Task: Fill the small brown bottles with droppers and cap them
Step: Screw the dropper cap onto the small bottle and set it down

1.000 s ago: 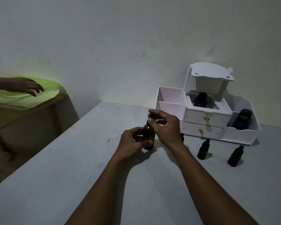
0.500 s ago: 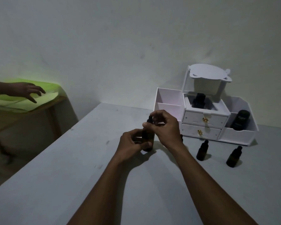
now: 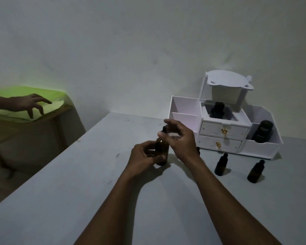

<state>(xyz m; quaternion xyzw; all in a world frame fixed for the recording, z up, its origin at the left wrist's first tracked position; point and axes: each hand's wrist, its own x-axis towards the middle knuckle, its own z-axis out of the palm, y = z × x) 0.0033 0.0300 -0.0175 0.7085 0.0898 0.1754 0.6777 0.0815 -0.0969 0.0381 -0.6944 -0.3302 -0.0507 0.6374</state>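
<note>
- The left hand (image 3: 145,154) wraps its fingers and thumb around the body of the brown bottle (image 3: 162,152). The bottle stands upright on the grey table (image 3: 78,191), just past the table's centre toward 12 o'clock.
- The right hand (image 3: 180,140) arches over the black dropper cap (image 3: 164,129) from the bottle's 3 o'clock side, with its thumb at the cap's base and its index finger curved above. I cannot tell if it truly pinches the cap or only frames it.
- The step looks like seating and twisting the cap. Keep the bottle planted and vertical, and let the left hand resist the turn.
- Grip the cap's rigid collar, not the soft bulb, since squeezing the bulb would likely push liquid out.
- Turn gently until snug, because forcing it risks crossing the threads.
- A small capped bottle (image 3: 221,164) and its neighbour (image 3: 254,171) stand at 3 o'clock, in front of the white organizer (image 3: 223,138). Keep the right elbow clear of them.
</note>
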